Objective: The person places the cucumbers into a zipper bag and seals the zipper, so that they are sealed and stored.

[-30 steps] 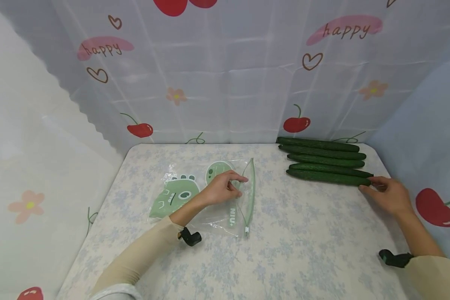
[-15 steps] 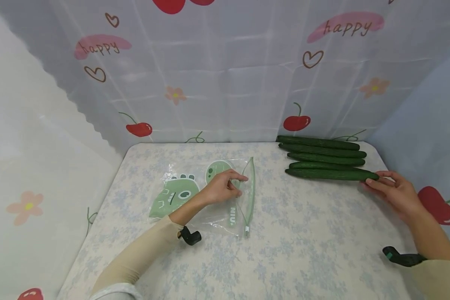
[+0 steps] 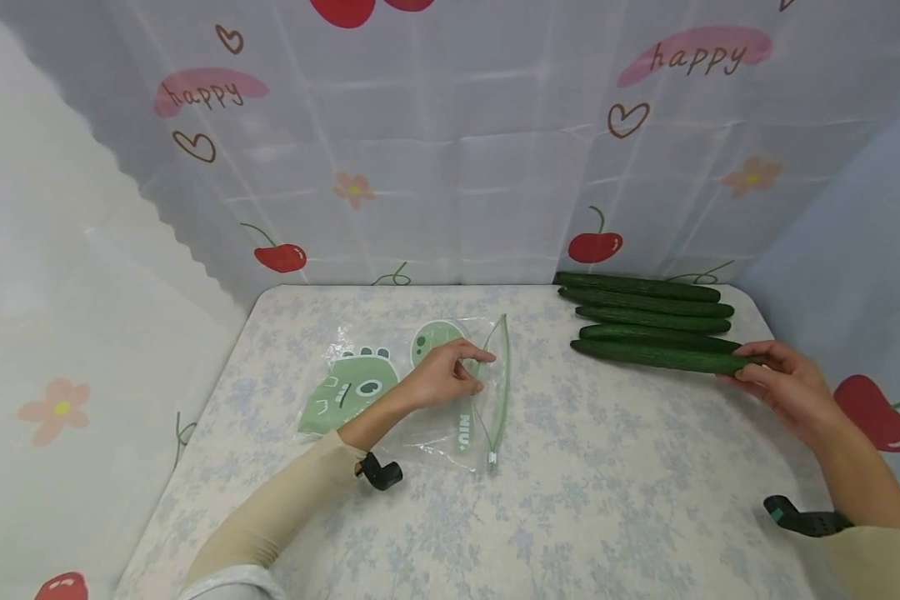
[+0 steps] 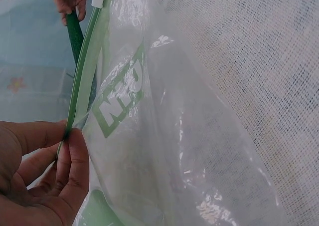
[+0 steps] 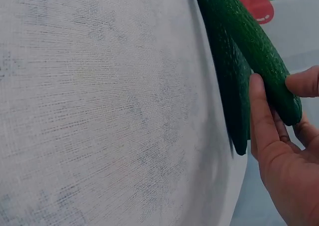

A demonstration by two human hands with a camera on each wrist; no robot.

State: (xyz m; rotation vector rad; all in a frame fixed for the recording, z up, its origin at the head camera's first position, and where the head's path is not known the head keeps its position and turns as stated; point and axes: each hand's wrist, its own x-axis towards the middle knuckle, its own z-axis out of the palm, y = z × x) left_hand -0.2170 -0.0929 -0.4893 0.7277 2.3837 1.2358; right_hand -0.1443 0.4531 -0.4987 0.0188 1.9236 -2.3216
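Observation:
A clear zip bag with green cartoon prints lies flat on the table, its green slider strip on the right. My left hand pinches the bag's opening edge between thumb and fingers, as the left wrist view shows at the green strip. At the right, my right hand grips the right end of the nearest cucumber. In the right wrist view, thumb and fingers hold this cucumber, its end raised above another cucumber on the table.
Several more cucumbers lie side by side at the table's back right. The flower-patterned table is bordered by a printed curtain behind and at both sides. A white slider sits at the strip's near end.
My right hand has moved slightly right and taken hold of the nearest cucumber's end, raising it and shifting it a little. My left hand and the bag have stayed in place.

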